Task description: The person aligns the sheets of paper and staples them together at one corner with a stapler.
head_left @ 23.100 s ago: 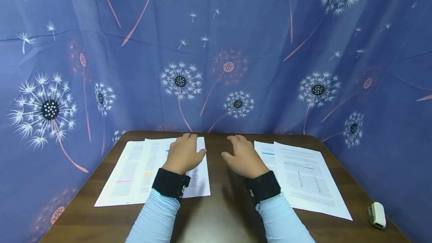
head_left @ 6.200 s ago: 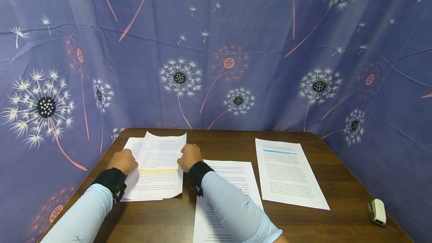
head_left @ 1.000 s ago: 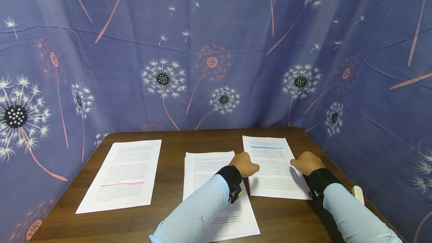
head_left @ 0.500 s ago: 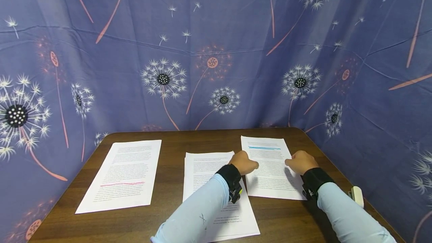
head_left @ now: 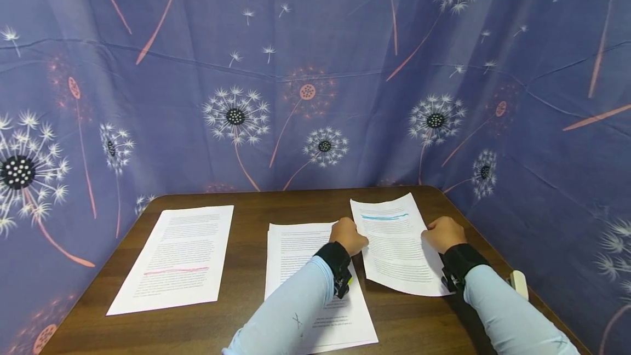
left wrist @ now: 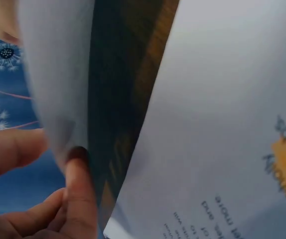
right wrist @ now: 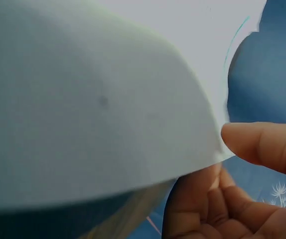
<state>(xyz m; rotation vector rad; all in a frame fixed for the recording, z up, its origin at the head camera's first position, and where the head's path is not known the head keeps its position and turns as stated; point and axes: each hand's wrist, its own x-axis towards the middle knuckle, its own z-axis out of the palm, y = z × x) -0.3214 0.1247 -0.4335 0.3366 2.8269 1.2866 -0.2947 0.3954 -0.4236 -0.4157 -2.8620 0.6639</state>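
Observation:
A printed paper sheet with a blue marker line [head_left: 391, 256] is held at both side edges, bowed and lifted off the table. My left hand [head_left: 348, 235] pinches its left edge, and my right hand [head_left: 444, 234] its right. The right wrist view has the right thumb and fingers [right wrist: 198, 204] at the curving edge of the sheet [right wrist: 108, 114]. In the left wrist view, the left fingers [left wrist: 80, 194] grip the raised sheet [left wrist: 58, 84] beside another page [left wrist: 208, 124] with orange marking. That middle stack of sheets [head_left: 300, 242] lies under my left forearm, partly covered by it.
A single sheet with a pink line [head_left: 177, 251] lies flat on the left of the brown wooden table [head_left: 246, 289]. A small white object [head_left: 519, 284] sits at the right edge, partly behind my right sleeve. A blue dandelion-print cloth [head_left: 315, 43] hangs behind.
Earlier, sheets lay in two overlapping groups left and right; several now form the middle stack. Over the last second, the blue-lined sheet has shifted slightly left and risen, bending between my hands.

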